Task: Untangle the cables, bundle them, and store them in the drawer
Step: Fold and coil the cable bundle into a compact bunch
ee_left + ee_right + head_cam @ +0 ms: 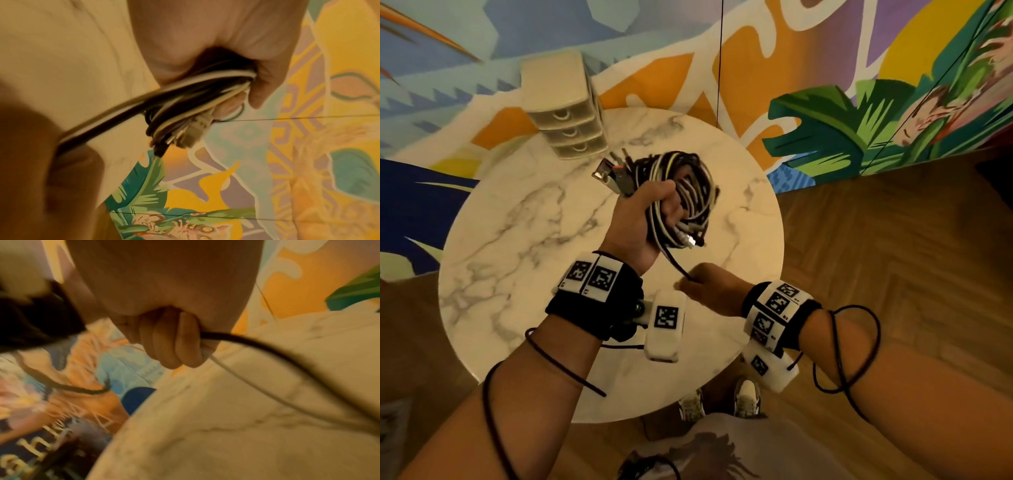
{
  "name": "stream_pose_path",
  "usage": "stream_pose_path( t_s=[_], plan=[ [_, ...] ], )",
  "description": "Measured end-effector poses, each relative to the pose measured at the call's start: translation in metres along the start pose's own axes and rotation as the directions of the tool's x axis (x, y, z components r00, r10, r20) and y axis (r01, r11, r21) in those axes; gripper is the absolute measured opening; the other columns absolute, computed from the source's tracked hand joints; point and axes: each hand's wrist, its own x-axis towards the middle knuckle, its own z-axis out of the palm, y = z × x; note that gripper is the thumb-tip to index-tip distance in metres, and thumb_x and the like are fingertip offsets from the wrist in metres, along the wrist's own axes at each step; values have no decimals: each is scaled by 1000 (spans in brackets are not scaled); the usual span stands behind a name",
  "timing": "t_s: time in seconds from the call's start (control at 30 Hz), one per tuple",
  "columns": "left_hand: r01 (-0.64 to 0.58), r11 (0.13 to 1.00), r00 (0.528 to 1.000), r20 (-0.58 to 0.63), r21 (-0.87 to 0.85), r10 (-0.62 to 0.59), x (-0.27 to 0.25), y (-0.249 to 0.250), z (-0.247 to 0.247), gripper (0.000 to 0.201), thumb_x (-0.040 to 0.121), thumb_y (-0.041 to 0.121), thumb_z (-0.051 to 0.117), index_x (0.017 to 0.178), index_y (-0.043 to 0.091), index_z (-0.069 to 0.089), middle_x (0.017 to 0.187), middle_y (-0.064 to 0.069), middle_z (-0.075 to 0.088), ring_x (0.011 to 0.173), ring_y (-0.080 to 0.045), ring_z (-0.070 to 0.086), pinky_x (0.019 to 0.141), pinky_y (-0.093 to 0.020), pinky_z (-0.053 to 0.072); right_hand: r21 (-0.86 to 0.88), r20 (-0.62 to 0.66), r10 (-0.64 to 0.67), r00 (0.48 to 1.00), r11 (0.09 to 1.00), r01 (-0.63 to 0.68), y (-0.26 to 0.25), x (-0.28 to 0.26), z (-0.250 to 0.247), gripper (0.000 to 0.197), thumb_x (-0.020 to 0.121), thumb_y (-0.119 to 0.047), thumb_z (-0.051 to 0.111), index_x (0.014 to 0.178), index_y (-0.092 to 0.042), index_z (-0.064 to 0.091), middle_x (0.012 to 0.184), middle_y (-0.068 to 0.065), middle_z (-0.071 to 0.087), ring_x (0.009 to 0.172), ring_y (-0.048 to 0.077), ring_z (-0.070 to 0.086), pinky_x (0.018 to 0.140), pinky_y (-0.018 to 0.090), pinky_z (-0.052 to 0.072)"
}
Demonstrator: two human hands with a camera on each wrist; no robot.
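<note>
My left hand (650, 212) grips a coiled bundle of black and white cables (688, 185) above the round marble table (517, 240); several plug ends (613, 173) stick out at its upper left. In the left wrist view the fingers (265, 86) curl round the cable bundle (185, 100). One black cable (674, 262) runs down from the bundle to my right hand (705, 287), which holds its end in a fist. The right wrist view shows that black cable (257, 344) leaving the curled fingers (174, 344). A beige three-drawer unit (565, 113) stands at the table's far edge, its drawers closed.
A colourful mural wall (825, 85) rises behind the table. Wooden floor (893, 257) lies to the right. Thin black cords (849, 349) loop round both forearms from the wrist cameras. My shoes (746, 397) show below the table's near edge.
</note>
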Motion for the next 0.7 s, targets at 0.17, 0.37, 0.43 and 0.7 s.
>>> stream_pose_path(
  t_s=[0.17,0.37,0.43,0.7],
  plan=[
    [-60,884,971,231,463,-55,-25,9,5,16,63,16,70,52,18,58,43,4,51,41,-15,46,54,-27,41,-205,-48,151,987,966,-157,48,12,-34,39,98,-25,48,65,-7,55,66,8,50,61,20,44,67,32,36],
    [-272,430,872,409,861,-268,-34,-3,6,13,71,11,67,70,21,59,62,9,60,62,0,53,63,-19,44,-400,-62,169,984,899,-179,31,14,-89,40,97,-23,48,60,-8,47,63,7,45,69,28,42,58,33,33],
    [-309,341,899,390,888,-200,-29,-7,-2,36,73,6,68,70,36,49,61,14,55,63,5,51,60,-9,36,-404,-79,150,985,899,-170,24,11,-104,40,97,-28,51,62,-9,44,59,2,38,58,20,35,52,29,26],
    [-59,420,998,48,905,36,-18,-15,-24,9,78,0,65,83,9,64,73,-4,63,72,-20,56,66,-28,43,20,-254,-1,967,1000,7,12,-2,-103,44,96,-29,51,56,-16,37,56,1,35,44,9,29,52,26,27]
  ],
)
